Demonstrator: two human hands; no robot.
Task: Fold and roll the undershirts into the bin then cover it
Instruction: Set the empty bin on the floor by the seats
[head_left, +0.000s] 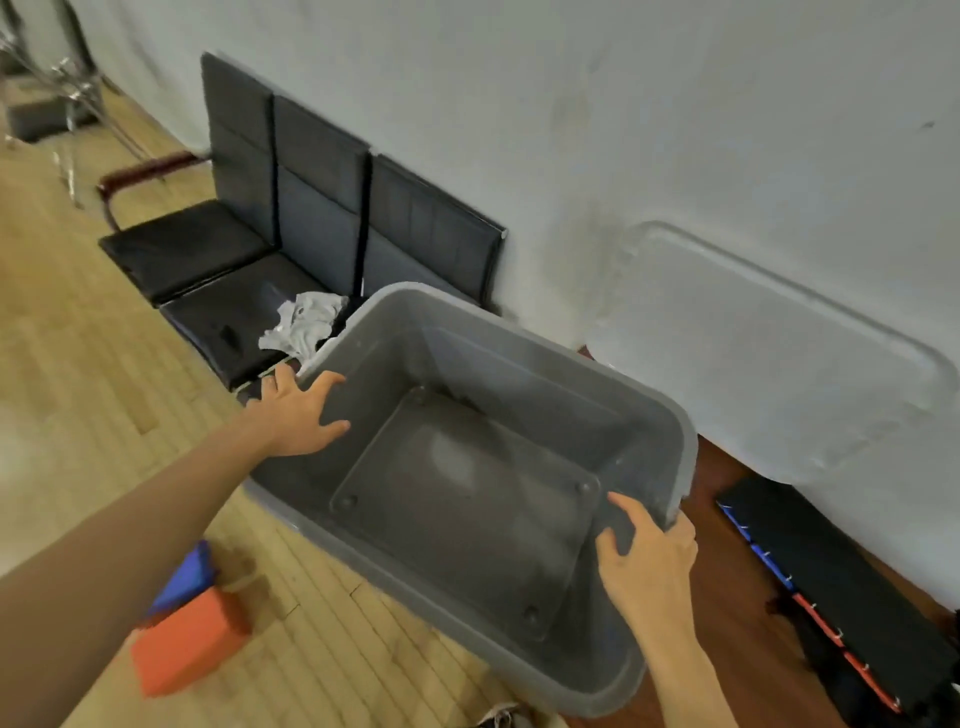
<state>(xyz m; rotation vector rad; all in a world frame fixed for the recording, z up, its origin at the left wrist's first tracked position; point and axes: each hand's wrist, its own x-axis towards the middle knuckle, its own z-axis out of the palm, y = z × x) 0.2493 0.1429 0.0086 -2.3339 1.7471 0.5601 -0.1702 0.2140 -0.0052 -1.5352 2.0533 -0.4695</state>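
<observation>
An empty grey plastic bin (519, 364) hangs tilted above the wooden floor, its open top facing me. My left hand (296, 415) grips the bin's left rim, with some fingers inside the wall and the others outside. My right hand (649, 556) grips the near right rim, thumb inside and fingers wrapped round the outside. Crumpled white undershirts (306, 325) lie on a black seat just past the bin's far left corner. A translucent lid (779, 353) leans against the white wall to the right.
A row of black padded seats (218, 260) stands along the wall at the left. An orange block (187, 644) and a blue one (187, 571) lie on the floor near my left arm. Black folded items with red and blue edges (852, 613) lie at the right.
</observation>
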